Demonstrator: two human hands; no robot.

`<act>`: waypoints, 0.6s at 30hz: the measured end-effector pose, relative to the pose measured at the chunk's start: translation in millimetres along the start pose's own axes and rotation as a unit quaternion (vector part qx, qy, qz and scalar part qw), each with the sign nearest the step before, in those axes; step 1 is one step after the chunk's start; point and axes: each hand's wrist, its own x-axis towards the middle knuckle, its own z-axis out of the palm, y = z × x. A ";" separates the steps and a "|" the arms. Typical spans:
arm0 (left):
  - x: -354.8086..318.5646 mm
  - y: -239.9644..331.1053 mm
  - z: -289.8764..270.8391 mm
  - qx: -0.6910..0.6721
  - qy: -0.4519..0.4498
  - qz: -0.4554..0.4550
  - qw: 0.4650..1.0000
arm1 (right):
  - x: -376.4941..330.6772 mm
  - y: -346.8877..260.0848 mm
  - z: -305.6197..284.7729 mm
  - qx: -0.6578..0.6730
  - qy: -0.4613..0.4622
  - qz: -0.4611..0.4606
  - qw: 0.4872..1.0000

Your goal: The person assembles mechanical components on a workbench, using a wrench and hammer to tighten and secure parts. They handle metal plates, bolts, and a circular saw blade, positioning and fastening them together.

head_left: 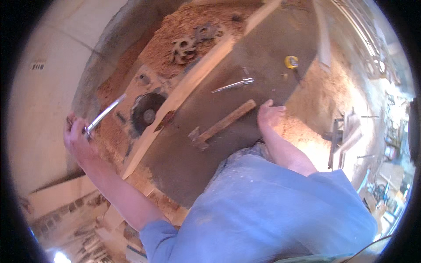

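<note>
My left hand point(79, 138), reaching out at the left, is closed around a shiny metal rod-shaped tool point(106, 112); its exact kind does not show. The tool's free end points up and right, towards a dark round disc with a hub point(149, 115). By the right edge of the brown work surface point(175, 162) my right hand point(270, 115) has its fingers apart and holds nothing. Close to it ends the handle of a hammer point(224, 124), which lies slanted with its head at lower left. Beyond the hammer rests a silver T-shaped tool point(234, 84).
A long wooden beam point(193, 85) crosses the surface diagonally, beside the disc. Toothed metal parts point(184, 50) lie in reddish sawdust point(164, 33) behind it. A yellow tape measure point(291, 62) sits at the far right. Wood pieces point(87, 245) are piled at lower left.
</note>
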 end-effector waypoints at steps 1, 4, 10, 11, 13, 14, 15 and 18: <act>-26.9 -6.1 30.3 -0.030 0.001 -0.004 1.000 | 4.5 5.2 5.7 0.008 0.015 -0.013 1.000; -93.4 -65.7 90.2 -0.060 -0.022 -0.031 0.997 | -1.3 6.5 3.5 0.034 -0.008 -0.029 0.999; -184.3 -167.5 232.4 -0.227 -0.054 -0.347 0.908 | 3.7 14.8 1.5 0.063 -0.064 -0.059 0.994; -187.2 -179.2 260.0 -0.222 -0.070 -0.360 0.903 | 11.2 20.2 -2.7 0.068 -0.070 -0.051 0.994; -190.9 -195.9 290.3 -0.189 -0.087 -0.344 0.916 | 31.7 32.9 3.4 0.135 -0.140 -0.042 0.980; -190.8 -203.4 302.5 -0.158 -0.101 -0.322 0.928 | 44.5 41.3 4.8 0.167 -0.174 -0.041 0.970; -192.9 -210.8 304.7 -0.128 -0.107 -0.298 0.940 | 53.5 48.6 -0.9 0.171 -0.136 -0.117 0.969; -193.0 -225.0 299.1 0.065 -0.151 -0.203 0.965 | 68.7 31.7 -30.5 0.210 -0.080 -0.343 0.912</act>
